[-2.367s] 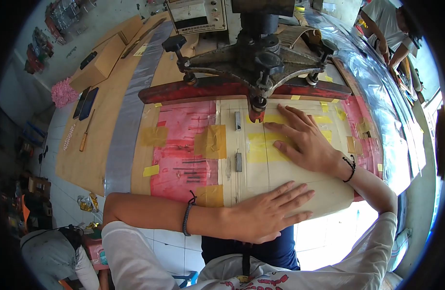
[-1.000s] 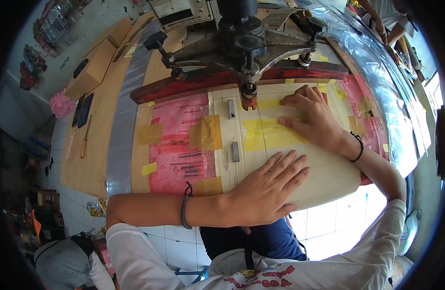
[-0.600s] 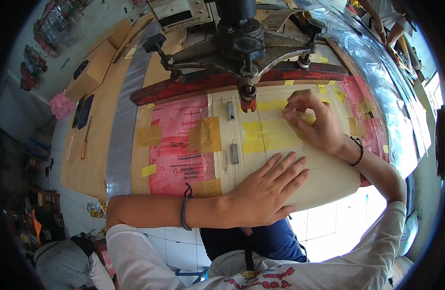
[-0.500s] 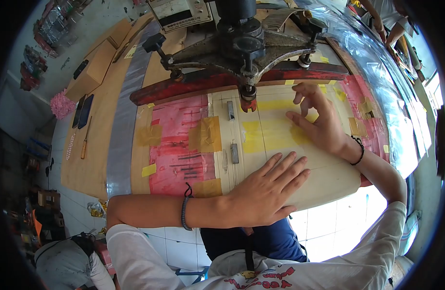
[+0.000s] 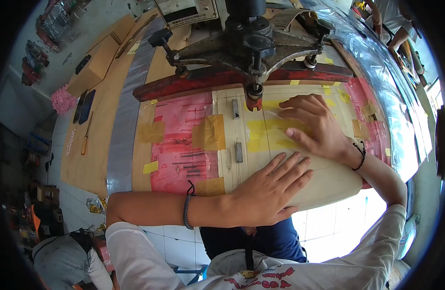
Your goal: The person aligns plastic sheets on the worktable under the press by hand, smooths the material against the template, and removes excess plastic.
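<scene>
My left hand (image 5: 273,191) lies flat on the pale board (image 5: 324,176), fingers spread, near its front edge. Over the right part of that board is my right hand (image 5: 319,126), its fingers curved and its thumb apart from them, above strips of yellow tape (image 5: 261,129). A thin whitish sliver (image 5: 274,114) shows by its fingertips; I cannot tell whether it is touched. Two small grey metal blocks (image 5: 235,109) sit left of my hands. Just beyond my right fingers stands the press head (image 5: 254,72), with a red notched tip (image 5: 254,103) and a long red bar (image 5: 184,83).
Pink sheeting (image 5: 184,140) with brown tape flanks the board at left. Farther left lie a screwdriver (image 5: 84,145), a phone (image 5: 87,108) and a cardboard box (image 5: 94,70). Clear plastic sheeting (image 5: 377,63) covers the right side. Other people are at upper right and lower left.
My right hand has turned and its fingers have lowered and reached left toward the red tip. My left hand stays flat. The whole view has shifted slightly.
</scene>
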The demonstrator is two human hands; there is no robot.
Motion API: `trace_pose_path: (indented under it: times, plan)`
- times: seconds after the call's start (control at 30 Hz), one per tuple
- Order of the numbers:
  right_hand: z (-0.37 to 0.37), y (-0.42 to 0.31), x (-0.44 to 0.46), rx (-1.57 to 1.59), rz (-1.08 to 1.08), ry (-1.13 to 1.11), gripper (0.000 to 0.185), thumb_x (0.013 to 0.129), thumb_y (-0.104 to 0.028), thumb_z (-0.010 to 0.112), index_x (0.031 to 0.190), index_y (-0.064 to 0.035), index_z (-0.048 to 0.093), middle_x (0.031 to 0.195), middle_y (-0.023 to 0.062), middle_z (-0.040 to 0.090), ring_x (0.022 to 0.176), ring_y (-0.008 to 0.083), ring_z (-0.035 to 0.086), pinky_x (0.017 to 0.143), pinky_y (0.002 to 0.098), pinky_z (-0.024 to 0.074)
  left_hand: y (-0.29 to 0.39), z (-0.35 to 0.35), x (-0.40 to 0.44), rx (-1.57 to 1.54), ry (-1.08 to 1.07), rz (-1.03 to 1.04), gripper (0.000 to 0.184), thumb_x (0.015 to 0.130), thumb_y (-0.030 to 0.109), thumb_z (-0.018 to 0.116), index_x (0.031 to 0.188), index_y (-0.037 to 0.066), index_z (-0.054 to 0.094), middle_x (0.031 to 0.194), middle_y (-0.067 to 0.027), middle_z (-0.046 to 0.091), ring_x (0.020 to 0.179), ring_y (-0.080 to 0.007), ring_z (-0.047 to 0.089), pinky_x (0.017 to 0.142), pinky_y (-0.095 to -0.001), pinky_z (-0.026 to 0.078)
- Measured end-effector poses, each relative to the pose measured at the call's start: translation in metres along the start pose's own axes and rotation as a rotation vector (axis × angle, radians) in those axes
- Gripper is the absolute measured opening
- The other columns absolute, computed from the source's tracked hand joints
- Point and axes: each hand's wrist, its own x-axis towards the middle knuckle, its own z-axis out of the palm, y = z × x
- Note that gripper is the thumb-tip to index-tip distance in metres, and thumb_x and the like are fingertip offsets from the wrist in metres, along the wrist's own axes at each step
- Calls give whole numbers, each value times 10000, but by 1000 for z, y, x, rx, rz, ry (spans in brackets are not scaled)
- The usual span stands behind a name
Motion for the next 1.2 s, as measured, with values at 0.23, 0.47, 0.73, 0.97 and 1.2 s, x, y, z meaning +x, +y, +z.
trace_pose_path:
  times: [0.23, 0.47, 0.73, 0.97, 1.2]
  plan:
    - [2, 5, 1, -75, -140, -234, 623, 1024, -471, 589, 1504, -77, 536, 1584, 147, 505, 1501, 347, 423, 1263, 587, 213, 1, 2, 0, 24, 18, 8, 796, 964, 482, 633, 1543, -18, 415, 1589, -218, 393, 1488, -429, 348, 1244, -561, 258]
    - [5, 2, 1, -40, -91, -269, 717, 1079, -499, 466, 1605, -25, 351, 1652, 219, 364, 1572, 363, 271, 1313, 534, 112, 0, 2, 0, 5, 5, -43, 824, 978, 533, 601, 1564, -10, 399, 1612, -195, 380, 1530, -368, 308, 1261, -570, 223]
    - [-7, -10, -16, -307, 113, -256, 705, 1110, -472, 394, 1581, 49, 341, 1655, 264, 327, 1575, 396, 243, 1306, 530, 133, 0, -1, 0, 32, 16, -73, 842, 984, 575, 585, 1584, 16, 395, 1660, -187, 331, 1555, -337, 294, 1260, -594, 208]
    - [-7, -14, -20, -99, 43, -139, 598, 1082, -336, 505, 1519, 66, 439, 1573, 286, 450, 1524, 429, 349, 1286, 544, 211, -20, -15, 10, 127, 47, -200, 777, 1006, 586, 548, 1505, -5, 476, 1603, -285, 385, 1520, -397, 358, 1232, -613, 255]
    - [9, -7, -20, -22, -25, -110, 571, 1072, -316, 522, 1489, 71, 476, 1549, 271, 486, 1486, 422, 410, 1274, 546, 254, -23, -24, 15, 217, 20, -231, 685, 1008, 571, 555, 1413, 18, 568, 1565, -325, 408, 1505, -437, 369, 1211, -614, 289]
